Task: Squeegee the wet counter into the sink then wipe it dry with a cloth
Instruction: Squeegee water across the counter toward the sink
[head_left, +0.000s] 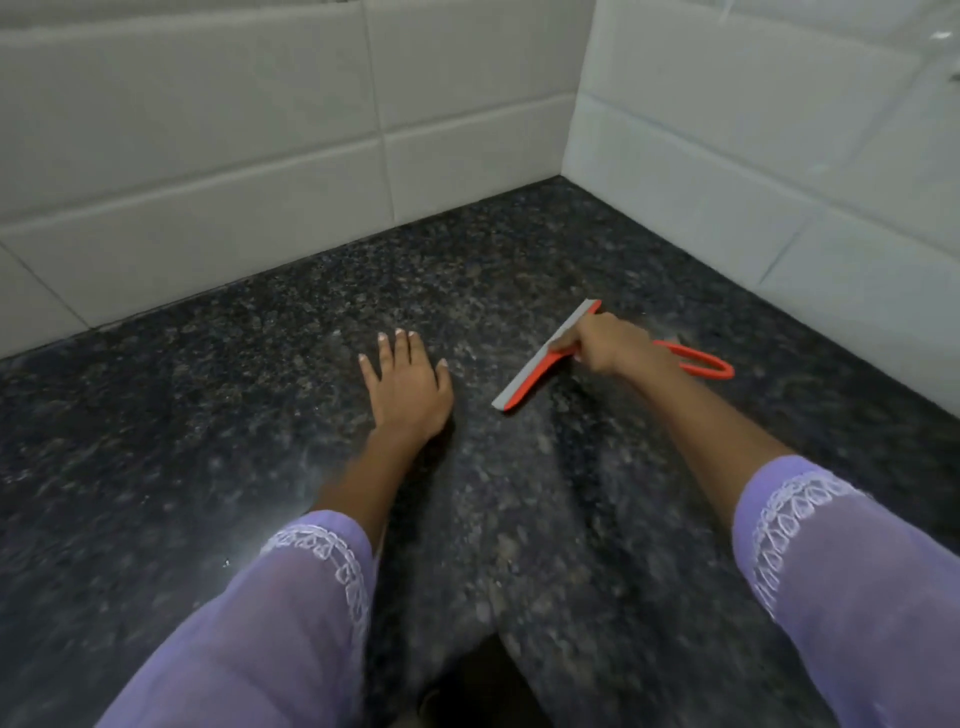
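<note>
A dark speckled granite counter (234, 415) fills the view and runs into a tiled corner. My right hand (608, 345) grips an orange squeegee (535, 371) near its head, with the grey rubber blade resting on the counter and the looped orange handle (701, 361) sticking out behind my hand. My left hand (408, 387) lies flat on the counter, fingers spread, a short way left of the blade. No sink or cloth is in view.
White tiled walls (208, 156) stand at the back and on the right (779, 156), meeting in a corner (563, 174) beyond the squeegee. The counter's front edge shows at the bottom middle (483, 649). Purple sleeves cover both forearms.
</note>
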